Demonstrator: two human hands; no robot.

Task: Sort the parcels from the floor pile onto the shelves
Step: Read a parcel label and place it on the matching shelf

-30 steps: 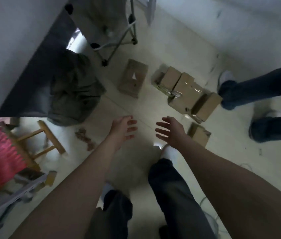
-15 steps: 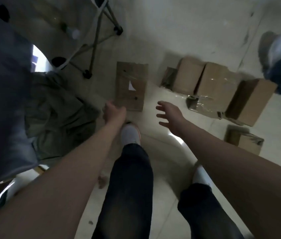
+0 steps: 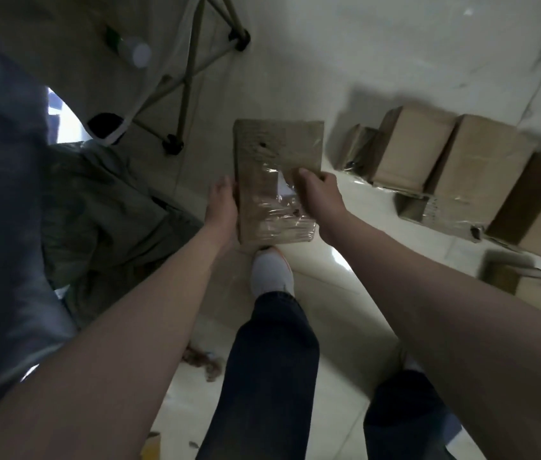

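Fingers (image 3: 306, 176) of your right hand (image 3: 321, 198) were curled over the right edge of the flat cardboard parcel (image 3: 275, 151), the thumb lying on its taped top. Fingers (image 3: 225, 188) of your left hand (image 3: 221, 209) were pressed together along the left edge, gripping it from the side. So you held the parcel between your 2 hands, its long side pointing away from you and its near end just above the toe of your white shoe (image 3: 270, 271). I could not tell whether it had cleared the floor (image 3: 339, 313). Clear tape crossed its near half. The pile of brown boxes (image 3: 462, 167) lay on the floor to your right, well apart from the parcel, with 1 smaller box (image 3: 528, 285) nearer you. To your left lay a heap of green cloth (image 3: 106, 200), and a folding frame (image 3: 189, 78) stood beyond it.
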